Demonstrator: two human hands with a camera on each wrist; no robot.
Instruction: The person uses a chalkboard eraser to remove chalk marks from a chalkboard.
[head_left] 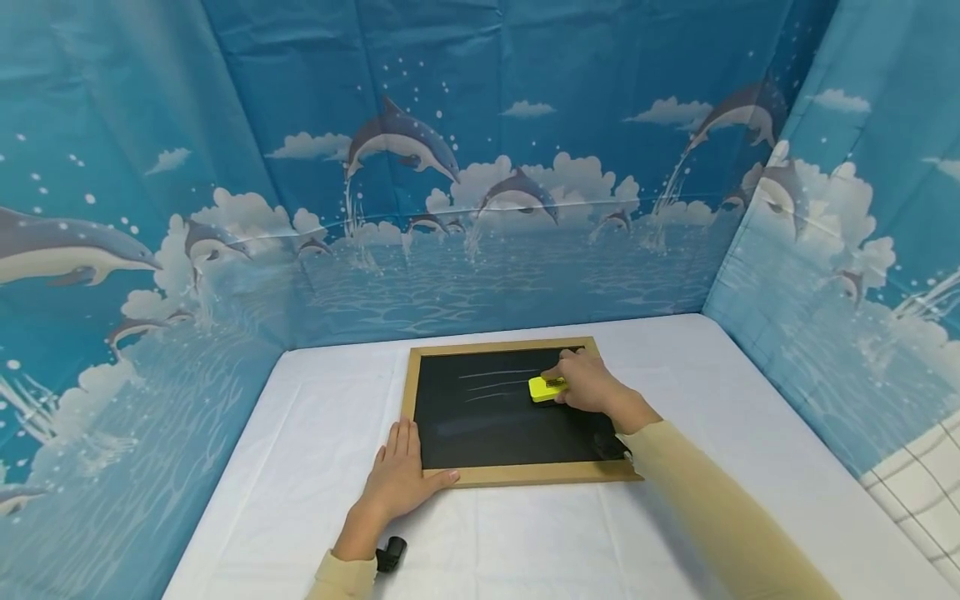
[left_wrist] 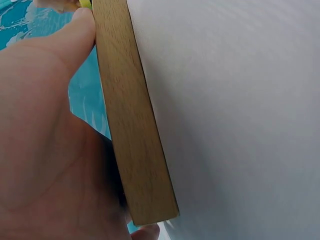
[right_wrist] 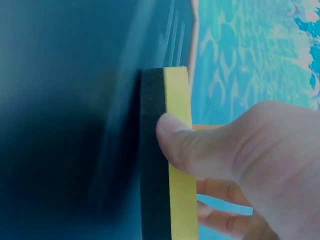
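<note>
A blackboard (head_left: pixel 480 433) in a light wooden frame (head_left: pixel 525 476) lies on a white-covered table. Several thin chalk lines (head_left: pixel 491 385) run across its upper middle. My right hand (head_left: pixel 588 382) grips a yellow eraser (head_left: pixel 545 388) with a black underside, which rests on the board at the right ends of those lines. In the right wrist view, the thumb presses the side of the eraser (right_wrist: pixel 180 200). My left hand (head_left: pixel 397 475) rests on the lower left corner of the frame, fingers straight along the left side and thumb along the bottom edge.
White cloth (head_left: pixel 315 433) covers the table around the board. Blue dolphin-print curtains (head_left: pixel 480 275) stand behind it and on both sides. A black wrist device (head_left: pixel 392 553) sits by the left wrist, and white tiles (head_left: pixel 918 492) show at the far right.
</note>
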